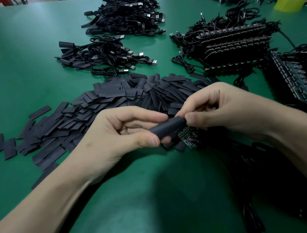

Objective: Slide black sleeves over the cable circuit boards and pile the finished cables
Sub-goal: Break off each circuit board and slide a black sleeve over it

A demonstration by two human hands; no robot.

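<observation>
One sleeve (167,130) held up for fitting, circuit board (189,138) just under it.
We note stock laid out by stage on the green table (22,53): finished cables (125,13) piled far, bare boards (235,46) stacked right, flat sleeves (110,101) heaped within reach. The left hand (117,136) pinches the sleeve tight between thumb and fingers. The right hand (228,109) pinches its right end, likely opening the mouth. What holds the board, we cannot tell.

Only a corner of the circuit board (189,138) shows; the black sleeve (168,130) and the right hand (228,109) cover the rest. Near right, a dark tangle of cables (257,190) blurs together and runs off the bottom edge. The board stack (302,84) at right is cut by the frame.
</observation>
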